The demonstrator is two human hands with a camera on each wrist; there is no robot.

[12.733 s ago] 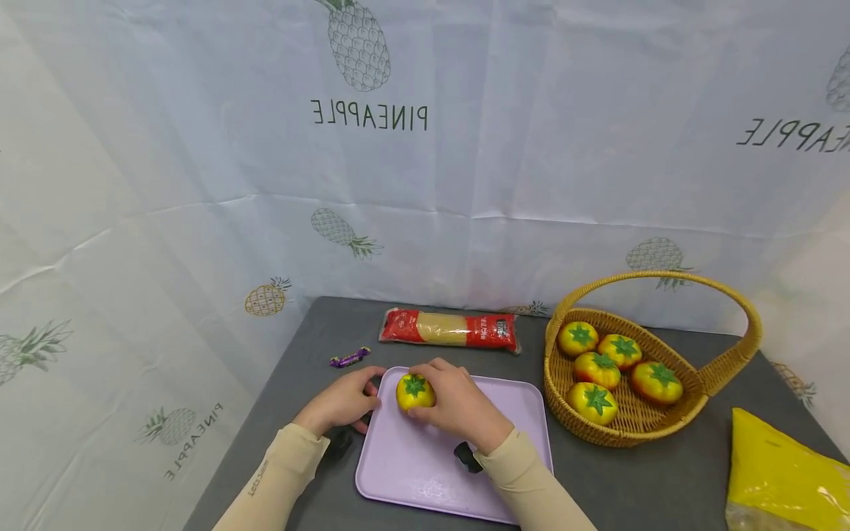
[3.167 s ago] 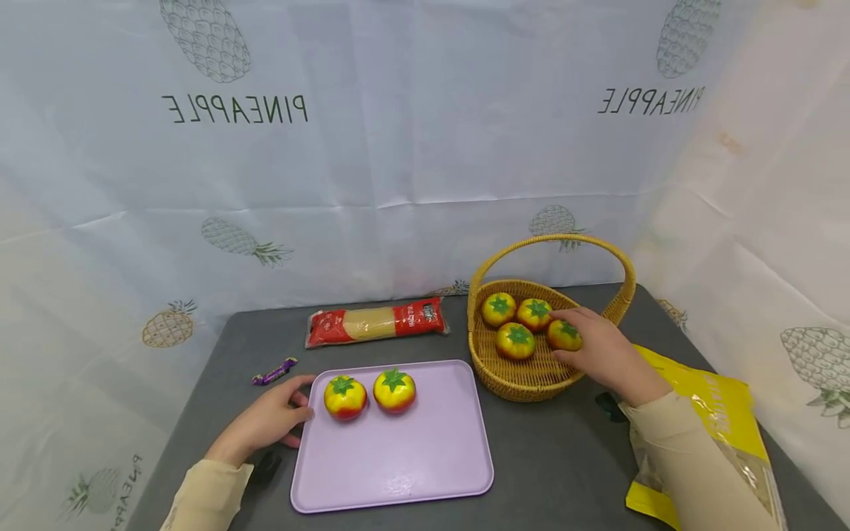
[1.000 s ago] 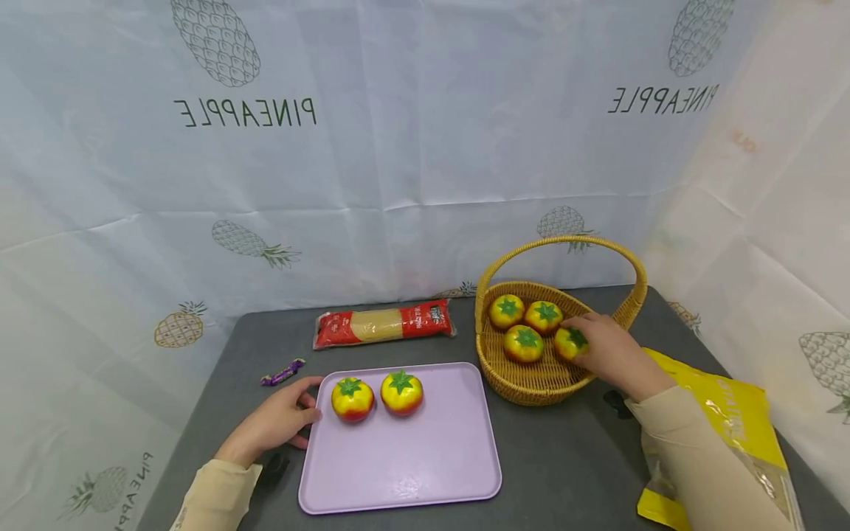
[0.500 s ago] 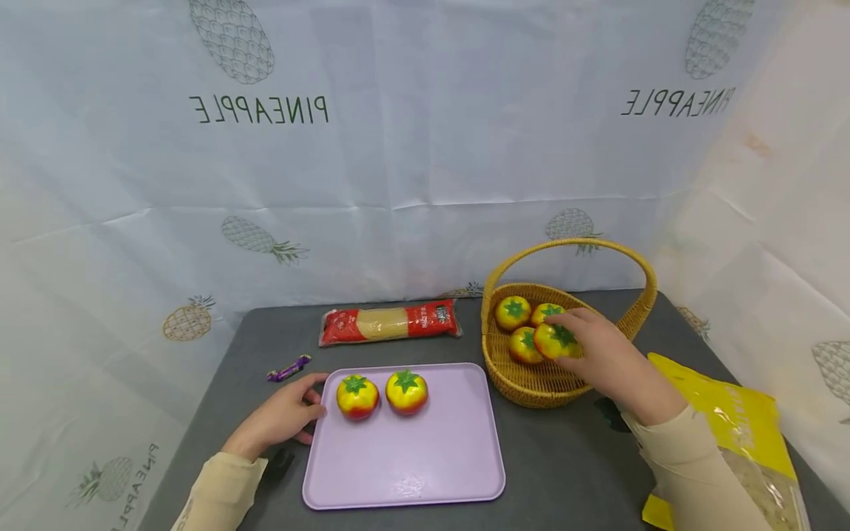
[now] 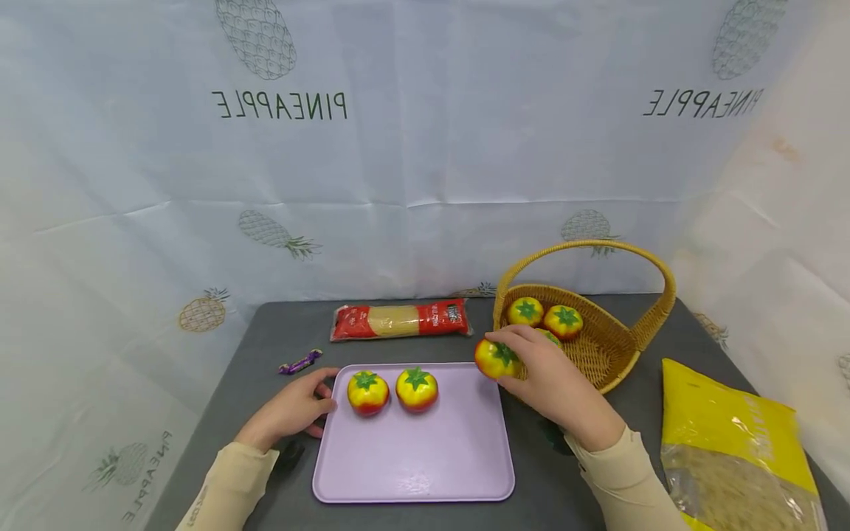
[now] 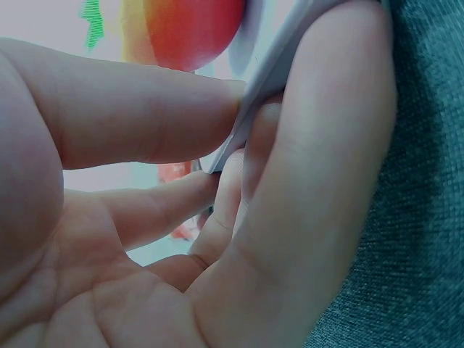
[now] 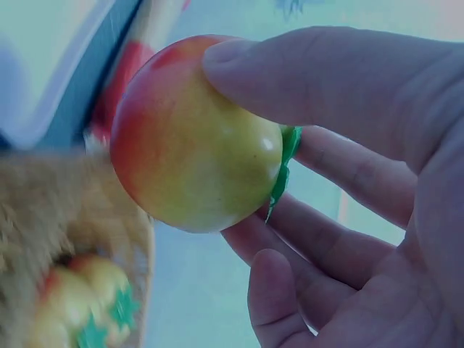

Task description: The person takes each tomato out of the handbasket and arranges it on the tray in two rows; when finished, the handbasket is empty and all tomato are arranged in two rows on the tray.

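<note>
My right hand (image 5: 544, 369) holds a yellow-and-red toy tomato (image 5: 496, 359) by thumb and fingers, over the gap between tray and basket. In the right wrist view the thumb presses one side of that tomato (image 7: 196, 138), its green leaf facing the palm. My left hand (image 5: 292, 405) grips the left edge of the lilac tray (image 5: 412, 457); the left wrist view has the thumb at the rim (image 6: 268, 80) and fingers curled round its outer side. Two tomatoes, a left one (image 5: 368, 393) and a right one (image 5: 417, 389), sit upright along the tray's far side.
A wicker basket (image 5: 600, 354) with a tall handle stands right of the tray, with several tomatoes inside, one partly hidden by my right hand. Behind lies a red noodle packet (image 5: 398, 320); left, a purple-wrapped candy (image 5: 301, 362); right, a yellow bag (image 5: 737, 435).
My right hand has lifted a tomato out of the basket and carried it left towards the tray. Earlier, the two tomatoes came to lie on the tray. The left hand stays at the tray edge.
</note>
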